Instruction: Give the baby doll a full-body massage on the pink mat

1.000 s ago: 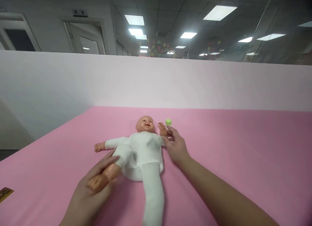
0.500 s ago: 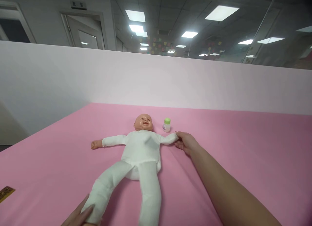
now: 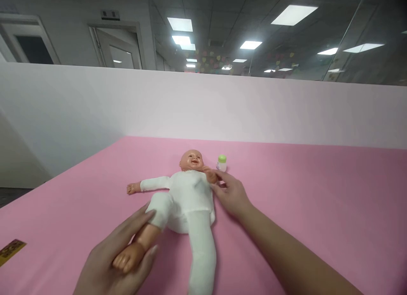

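Observation:
A baby doll [image 3: 190, 193] in a white suit lies on its back, head away from me. My left hand [image 3: 117, 252] is wrapped round the doll's bent leg on the left, fingers on the shin and the bare foot resting against the palm. With my right hand [image 3: 230, 193] I grip the doll's arm near its hand, which is folded in toward the chest; the fingertips partly hide that forearm. The doll's other arm stretches out to the left, and its other leg lies straight toward me. A small bottle with a green cap [image 3: 221, 163] stands just beyond my right hand.
The doll lies on a pink padded surface [image 3: 302, 201]. A low white wall [image 3: 203, 108] runs along the back, with glass above it. At the left edge is a yellow and black label [image 3: 12, 251].
My left hand has pushed the doll's leg up, so the knee bends toward the belly and the foot shows. My right hand has brought the doll's arm inward to its chest.

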